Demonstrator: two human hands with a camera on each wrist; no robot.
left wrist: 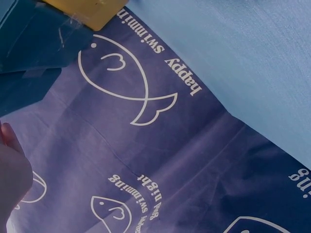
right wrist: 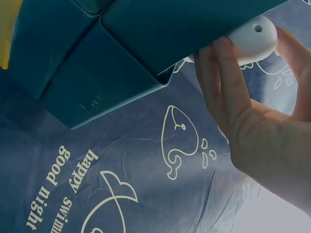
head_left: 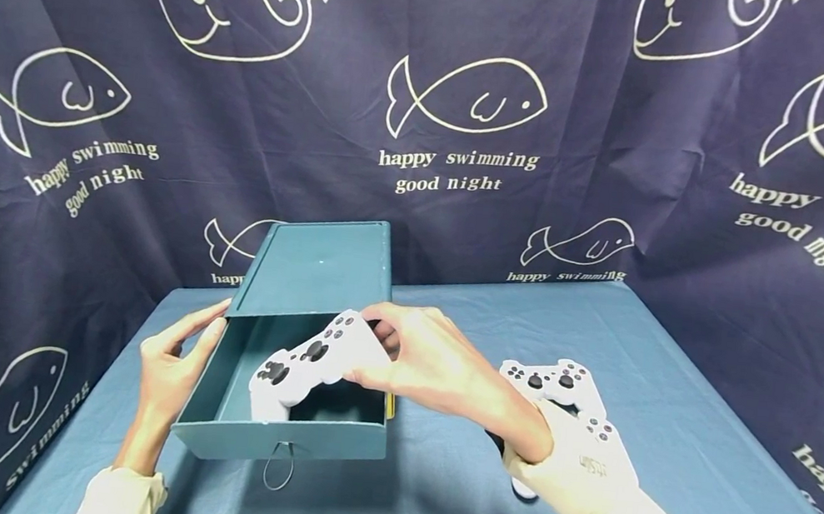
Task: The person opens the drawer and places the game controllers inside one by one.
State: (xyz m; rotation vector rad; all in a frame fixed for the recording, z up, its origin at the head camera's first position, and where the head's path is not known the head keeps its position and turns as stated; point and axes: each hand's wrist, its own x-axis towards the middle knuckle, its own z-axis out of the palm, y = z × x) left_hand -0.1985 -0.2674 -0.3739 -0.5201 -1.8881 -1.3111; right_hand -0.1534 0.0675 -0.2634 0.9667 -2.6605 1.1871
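Observation:
A white game controller (head_left: 353, 347) with black thumbsticks is held over the pulled-out drawer (head_left: 280, 437) of a teal box (head_left: 316, 272). My right hand (head_left: 438, 369) grips one handle of it between thumb and fingers. The other end slants down inside the drawer. In the right wrist view, part of the white controller (right wrist: 257, 41) shows between the fingers, beside the teal box wall. At the box's left side is my left hand (head_left: 171, 357), its thumb and forefinger extended against the edge where drawer and box meet.
Another white controller (head_left: 561, 377) lies on the blue cloth (head_left: 432, 494) at the right. One more (head_left: 611, 445) lies in front of it, partly covered by my right sleeve. A wire loop pull (head_left: 277, 477) hangs from the drawer front. A dark printed curtain (head_left: 451, 244) stands behind.

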